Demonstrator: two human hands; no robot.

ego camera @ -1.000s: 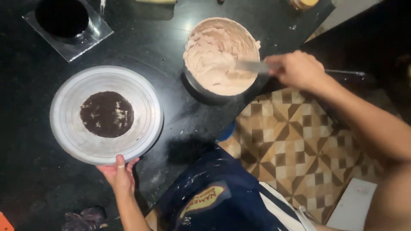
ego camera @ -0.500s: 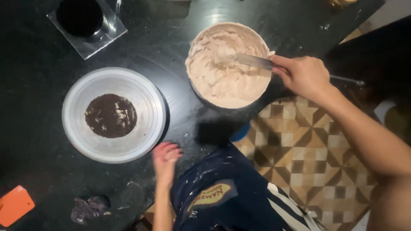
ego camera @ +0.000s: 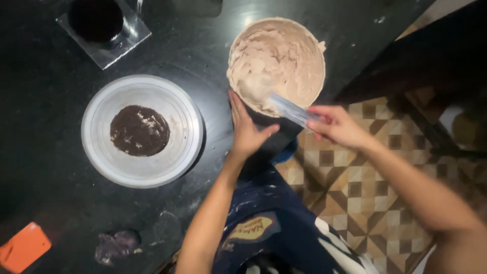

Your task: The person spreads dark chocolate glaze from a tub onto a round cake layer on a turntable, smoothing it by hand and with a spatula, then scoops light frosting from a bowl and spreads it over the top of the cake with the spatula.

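A bowl [ego camera: 238, 96] full of pale brown cream [ego camera: 279, 61] stands at the edge of a black counter [ego camera: 50, 177]. My left hand [ego camera: 246, 129] rests flat against the bowl's near side, fingers up. My right hand [ego camera: 337, 126] grips a clear spatula [ego camera: 289, 109] whose blade dips into the cream at the bowl's near rim. To the left lies a round silver pan [ego camera: 187, 127] with a small dark brown cake disc [ego camera: 139, 130] in its middle.
A dark cup on a square metal tray [ego camera: 104, 28] sits at the back left. An orange scraper [ego camera: 23, 248] and a crumpled dark scrap [ego camera: 114, 246] lie near the front left. Patterned floor tiles [ego camera: 350, 198] show past the counter edge, by my dark apron [ego camera: 269, 228].
My left hand left the silver pan's rim and came across to the bowl's side. My right hand drew the spatula toward the bowl's near edge.
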